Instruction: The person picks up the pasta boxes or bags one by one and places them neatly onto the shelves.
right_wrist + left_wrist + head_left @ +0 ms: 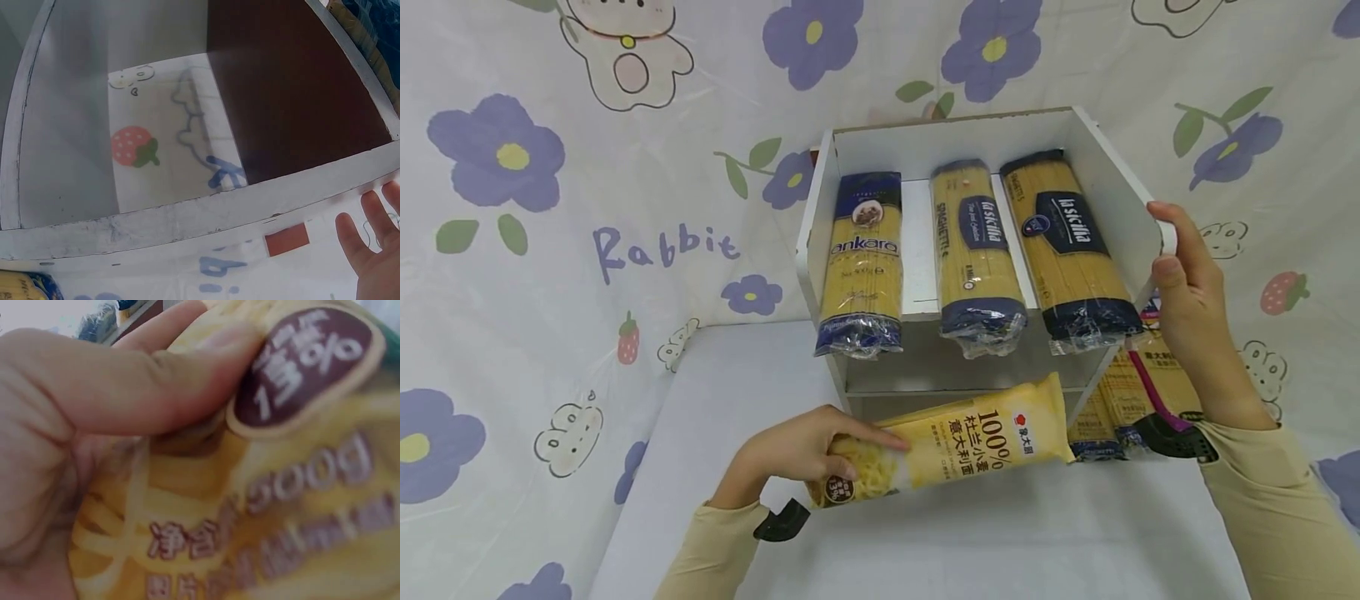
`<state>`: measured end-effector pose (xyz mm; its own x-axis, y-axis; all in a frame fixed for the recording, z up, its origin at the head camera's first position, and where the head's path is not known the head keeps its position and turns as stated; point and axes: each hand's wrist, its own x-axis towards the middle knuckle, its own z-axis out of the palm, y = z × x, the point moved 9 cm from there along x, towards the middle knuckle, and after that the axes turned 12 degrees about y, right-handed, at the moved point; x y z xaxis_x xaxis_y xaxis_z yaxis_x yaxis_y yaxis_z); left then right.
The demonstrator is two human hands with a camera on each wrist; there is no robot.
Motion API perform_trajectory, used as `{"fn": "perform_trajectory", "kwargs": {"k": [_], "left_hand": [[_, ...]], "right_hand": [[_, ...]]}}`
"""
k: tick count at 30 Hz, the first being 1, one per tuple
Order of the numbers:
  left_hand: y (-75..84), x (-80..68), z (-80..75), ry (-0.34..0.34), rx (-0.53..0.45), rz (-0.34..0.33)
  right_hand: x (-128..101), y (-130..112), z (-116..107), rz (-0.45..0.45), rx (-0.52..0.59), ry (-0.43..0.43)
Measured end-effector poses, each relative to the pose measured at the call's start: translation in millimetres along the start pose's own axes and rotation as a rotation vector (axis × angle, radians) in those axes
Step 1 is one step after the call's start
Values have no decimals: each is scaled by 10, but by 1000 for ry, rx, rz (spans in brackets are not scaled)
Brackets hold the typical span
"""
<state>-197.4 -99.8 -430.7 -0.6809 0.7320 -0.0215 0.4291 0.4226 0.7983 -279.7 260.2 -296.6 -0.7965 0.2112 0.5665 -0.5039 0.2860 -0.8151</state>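
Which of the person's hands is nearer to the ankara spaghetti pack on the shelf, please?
Left. The left hand grips the yellow pasta bag below the ankara pack; the right hand rests on the shelf's far right wall.

The left hand [801, 454] lies low with its wrist bent, fingers [156, 387] curled in a grip, while the right hand [1187, 308] is raised higher, forearm upright, fingers [369, 240] straight and pressed forward.
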Motion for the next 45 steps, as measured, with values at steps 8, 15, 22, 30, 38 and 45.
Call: {"fn": "perform_trajectory", "kwargs": {"k": [8, 15, 22, 30, 38, 45], "left_hand": [[-41, 13, -20, 45, -69, 58], [-177, -21, -10, 102, -177, -22], [-231, -30, -20, 159, -209, -7], [-307, -15, -72, 265, -363, -26], [-418, -32, -71, 398, -476, -61], [-482, -58, -84, 525, -564, -65]], "right_hand": [[13, 36, 4, -7, -31, -5], [-5, 24, 26, -3, 1, -9], [-26, 10, -15, 9, 16, 23], [-15, 23, -6, 6, 5, -9], [-12, 7, -4, 12, 3, -5], [-10, 0, -1, 18, -5, 2]]}}
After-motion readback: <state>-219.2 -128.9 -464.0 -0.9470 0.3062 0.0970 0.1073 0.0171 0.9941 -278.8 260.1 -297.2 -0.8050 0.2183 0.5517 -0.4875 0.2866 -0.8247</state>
